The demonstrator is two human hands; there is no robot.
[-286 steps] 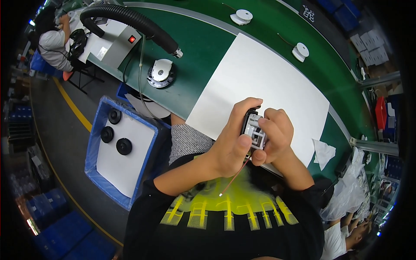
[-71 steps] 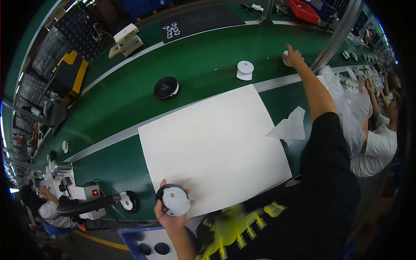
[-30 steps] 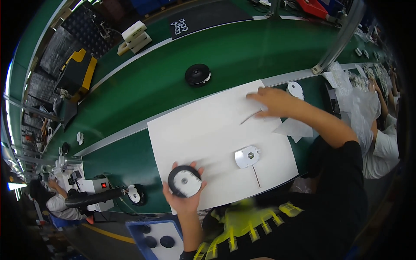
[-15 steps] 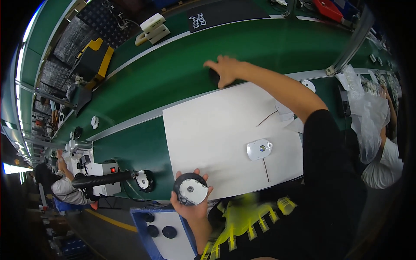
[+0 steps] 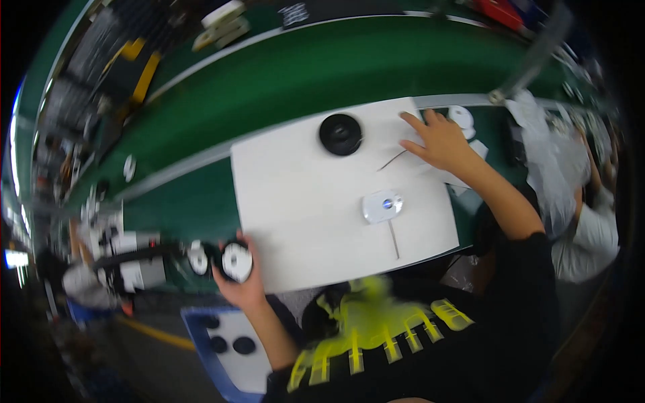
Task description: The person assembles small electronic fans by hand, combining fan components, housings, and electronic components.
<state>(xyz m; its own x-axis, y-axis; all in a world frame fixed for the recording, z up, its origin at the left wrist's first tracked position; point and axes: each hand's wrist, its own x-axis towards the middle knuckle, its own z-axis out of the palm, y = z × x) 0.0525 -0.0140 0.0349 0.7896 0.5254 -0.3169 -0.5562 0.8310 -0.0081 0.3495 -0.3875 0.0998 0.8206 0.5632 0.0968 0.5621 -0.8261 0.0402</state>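
Observation:
At the left edge of the white sheet, my left hand is closed on a round black housing with a white plate set in it. My right hand reaches over the sheet's far right part with its fingers apart and nothing visible in them. Close to its fingertips lies a thin dark wire, its far end hidden under the hand. A round black part lies on the sheet near its far edge. Nearer me rests a white rounded piece with a wire trailing from it.
White round pieces lie beyond my right hand. Another white-faced round part stands left of my left hand, by a black hose. A blue-edged bin with black discs is below. Green belt runs behind. People work on both sides.
The round black part, earlier under my right hand on the green belt, now lies on the sheet. My right hand has let go and moved right. My left hand has moved left with the housing.

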